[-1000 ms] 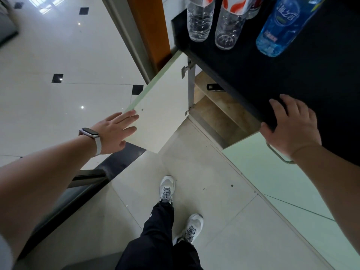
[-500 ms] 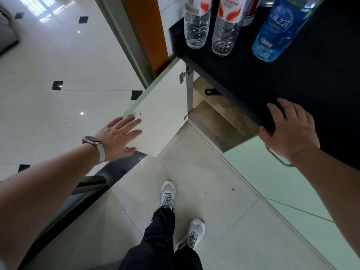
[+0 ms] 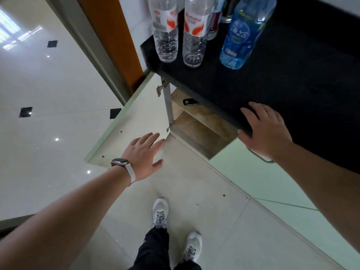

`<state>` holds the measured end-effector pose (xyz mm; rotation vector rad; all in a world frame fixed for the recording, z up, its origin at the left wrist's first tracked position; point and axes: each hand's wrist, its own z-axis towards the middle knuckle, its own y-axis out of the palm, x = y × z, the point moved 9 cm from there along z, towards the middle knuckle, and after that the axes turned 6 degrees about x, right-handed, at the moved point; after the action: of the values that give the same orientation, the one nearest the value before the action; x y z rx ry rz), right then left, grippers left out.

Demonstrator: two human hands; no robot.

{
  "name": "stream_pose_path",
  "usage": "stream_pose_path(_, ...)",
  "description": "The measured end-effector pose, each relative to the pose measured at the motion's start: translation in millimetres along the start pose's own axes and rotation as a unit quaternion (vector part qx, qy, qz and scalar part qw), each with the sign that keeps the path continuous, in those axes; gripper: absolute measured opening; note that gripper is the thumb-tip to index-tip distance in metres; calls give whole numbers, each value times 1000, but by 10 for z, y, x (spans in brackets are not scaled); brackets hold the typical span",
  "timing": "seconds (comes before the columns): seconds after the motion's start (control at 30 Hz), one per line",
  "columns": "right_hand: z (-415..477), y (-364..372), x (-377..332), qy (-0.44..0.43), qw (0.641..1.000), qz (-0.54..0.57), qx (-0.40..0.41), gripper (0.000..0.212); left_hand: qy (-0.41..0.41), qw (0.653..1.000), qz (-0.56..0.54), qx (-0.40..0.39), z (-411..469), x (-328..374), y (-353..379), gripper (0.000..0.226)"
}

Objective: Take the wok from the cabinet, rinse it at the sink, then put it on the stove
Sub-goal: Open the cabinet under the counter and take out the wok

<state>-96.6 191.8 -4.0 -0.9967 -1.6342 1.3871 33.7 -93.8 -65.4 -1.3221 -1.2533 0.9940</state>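
The cabinet (image 3: 196, 131) under the black countertop (image 3: 282, 78) stands open, its pale door (image 3: 136, 117) swung out to the left. A dark handle-like piece (image 3: 190, 102) shows on the upper shelf; the wok itself is hidden under the counter. My left hand (image 3: 144, 152), with a watch on the wrist, hovers with fingers spread in front of the door's inner face, near the cabinet mouth. My right hand (image 3: 265, 131) rests flat over the countertop's front edge, holding nothing.
Two clear water bottles (image 3: 192, 34) and a blue bottle (image 3: 241, 36) stand on the counter's left end. A shut green cabinet door (image 3: 263, 184) with a metal handle (image 3: 259, 156) lies to the right. My feet (image 3: 175, 230) are on the tiled floor.
My left hand has moved right, from the door's outer edge across its inner face toward the cabinet opening. The right hand stays on the counter edge.
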Motion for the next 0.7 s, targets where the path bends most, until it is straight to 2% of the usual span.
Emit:
stream_pose_path(0.1, -97, -95, -198, -23, 998, 35, 52, 62, -23, 999, -33, 22, 223, 57, 5, 66)
stream_pose_path(0.17, -174, -78, -472, -71, 992, 63, 87, 60, -30, 997, -58, 39, 405, 88, 41, 63)
stream_pose_path(0.3, -83, 280, -957, -134, 984, 68, 91, 54, -22, 994, -87, 69, 857, 90, 257, 61)
stream_pose_path(0.47, 341, 878, -1046, -99, 987, 90, 88, 60, -9, 990, -85, 115, 1432, 16, 668, 62)
stream_pose_path(0.57, 663, 1195, -932, -66, 988, 97, 105, 64, 26, 984, -5, 178, 1737, 83, 809, 59)
stream_pose_path(0.7, 984, 1537, -878, -49, 984, 92, 142, 65, 25, 967, -21, 254, 2103, 110, 870, 59)
